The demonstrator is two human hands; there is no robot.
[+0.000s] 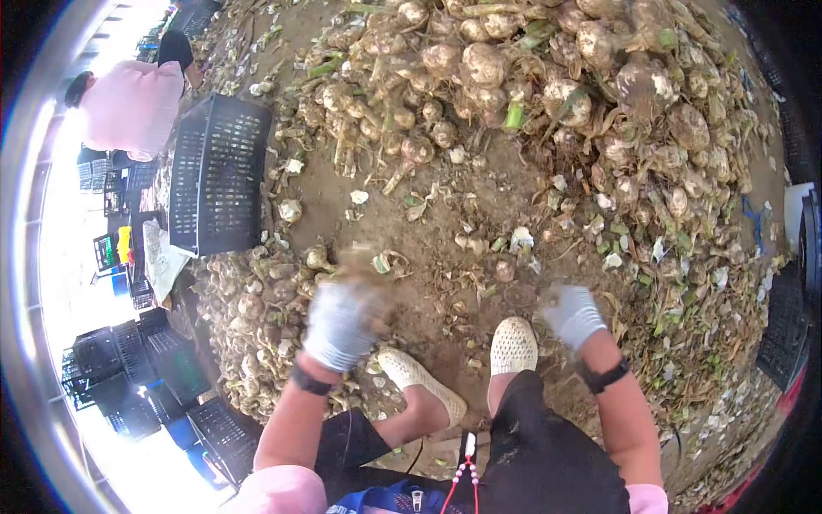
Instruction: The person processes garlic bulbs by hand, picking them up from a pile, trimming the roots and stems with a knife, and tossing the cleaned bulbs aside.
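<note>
My left hand (347, 319) wears a white knit glove and is over the edge of a heap of garlic bulbs (248, 313). Motion smears its fingers, and a brownish blur lies just beyond them; I cannot tell if that is a bulb in the hand. Also gloved, my right hand (572, 315) is above the dirt to the right of my shoes, its fingers curled inward and blurred. What they close on is hidden. A large pile of soil-covered garlic (484, 64), stalks and roots attached, rises ahead of both hands.
A dark perforated crate (221, 176) stands at left, near a person in a pink top (133, 107). More crates (128, 368) are stacked at lower left. Dry leaves and peelings (659, 317) cover the ground at right. My cream shoes (514, 344) are planted between the heaps.
</note>
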